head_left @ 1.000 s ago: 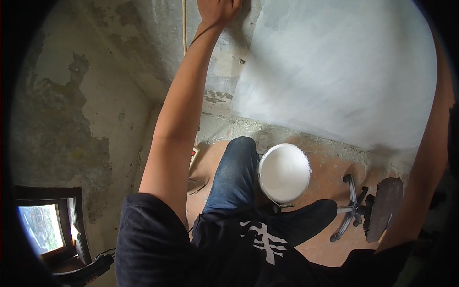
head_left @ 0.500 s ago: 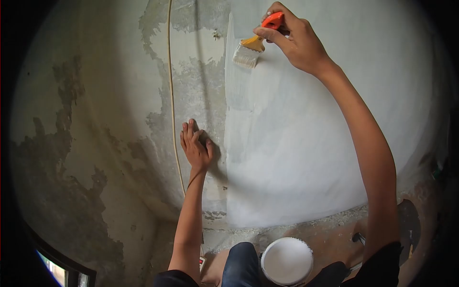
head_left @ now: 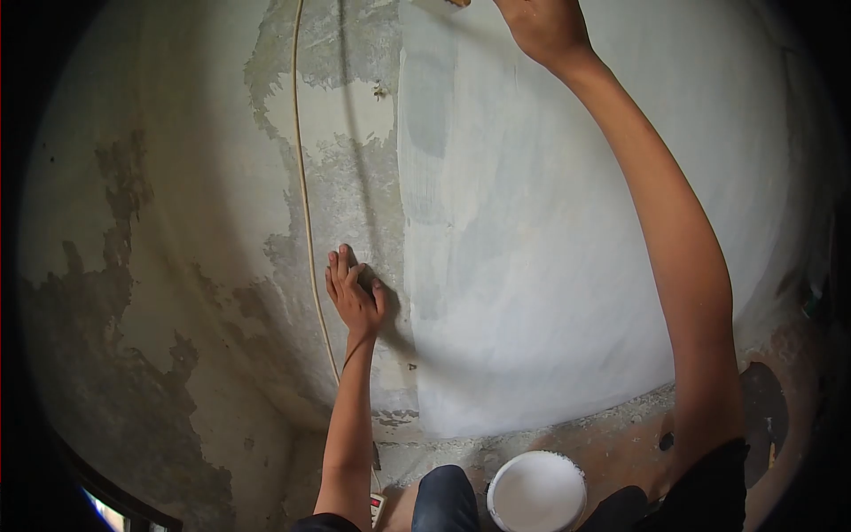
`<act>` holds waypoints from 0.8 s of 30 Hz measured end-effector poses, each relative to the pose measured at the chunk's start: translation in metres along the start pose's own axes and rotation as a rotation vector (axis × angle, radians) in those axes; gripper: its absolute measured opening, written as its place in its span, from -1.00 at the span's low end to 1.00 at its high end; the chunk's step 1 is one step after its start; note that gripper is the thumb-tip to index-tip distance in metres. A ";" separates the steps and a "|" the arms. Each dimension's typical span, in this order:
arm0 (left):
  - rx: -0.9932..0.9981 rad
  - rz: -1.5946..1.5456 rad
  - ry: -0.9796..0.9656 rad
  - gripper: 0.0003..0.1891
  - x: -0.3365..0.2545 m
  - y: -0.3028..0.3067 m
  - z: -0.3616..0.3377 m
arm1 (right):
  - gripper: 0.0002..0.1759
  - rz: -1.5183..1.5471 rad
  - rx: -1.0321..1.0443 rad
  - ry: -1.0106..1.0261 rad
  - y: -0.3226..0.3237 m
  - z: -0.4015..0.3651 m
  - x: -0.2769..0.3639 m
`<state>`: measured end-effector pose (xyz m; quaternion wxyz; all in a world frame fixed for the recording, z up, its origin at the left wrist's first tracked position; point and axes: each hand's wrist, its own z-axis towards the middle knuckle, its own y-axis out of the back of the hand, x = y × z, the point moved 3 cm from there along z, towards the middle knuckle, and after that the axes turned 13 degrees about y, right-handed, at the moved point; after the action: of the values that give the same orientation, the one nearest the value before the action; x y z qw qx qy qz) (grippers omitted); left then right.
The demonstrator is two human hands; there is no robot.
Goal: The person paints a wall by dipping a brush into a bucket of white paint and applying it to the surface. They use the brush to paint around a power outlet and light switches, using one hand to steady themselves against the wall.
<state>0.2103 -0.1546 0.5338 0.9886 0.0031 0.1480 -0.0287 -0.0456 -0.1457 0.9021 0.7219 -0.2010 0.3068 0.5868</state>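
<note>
My right hand (head_left: 547, 28) is at the top edge of the head view, raised against the wall, with its fingers mostly cut off by the frame. Only a sliver of the paintbrush (head_left: 456, 3) it grips shows beside it. My left hand (head_left: 356, 297) leans on the bare grey patch of the wall, fingers stretched out, just right of a hanging cable (head_left: 306, 191). Fresh white paint (head_left: 532, 239) covers the wall to the right, ending in a straight vertical edge near my left hand.
A tub of white paint (head_left: 537, 493) stands on the floor beside my knee (head_left: 445, 501). A power strip (head_left: 378, 508) lies near my left forearm. Peeling, stained plaster (head_left: 115, 355) covers the left wall. A dark flat object (head_left: 764, 412) lies at the lower right.
My right hand and the paintbrush have moved up the wall, nearly out of view. The scene sits slightly lower in the picture. My left hand stays on the wall.
</note>
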 end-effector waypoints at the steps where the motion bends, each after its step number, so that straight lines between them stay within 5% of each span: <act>1: 0.004 -0.004 0.002 -0.68 0.000 0.000 0.000 | -0.81 0.003 -0.071 0.118 0.000 0.000 0.003; 5: -0.017 0.007 -0.009 -0.66 0.001 0.001 0.001 | -0.84 -0.191 -0.006 0.397 -0.012 -0.005 0.008; 8: -0.025 0.018 -0.012 -0.67 0.002 -0.001 -0.001 | -0.73 -0.264 0.127 0.403 -0.031 -0.033 -0.004; 24: -0.031 -0.010 0.002 -0.70 0.002 0.001 0.000 | -0.87 -0.090 0.227 0.384 -0.032 -0.120 0.106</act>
<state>0.2122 -0.1535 0.5332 0.9882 -0.0130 0.1495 -0.0316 -0.0260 -0.1541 0.7400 0.6937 -0.2400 0.4934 0.4666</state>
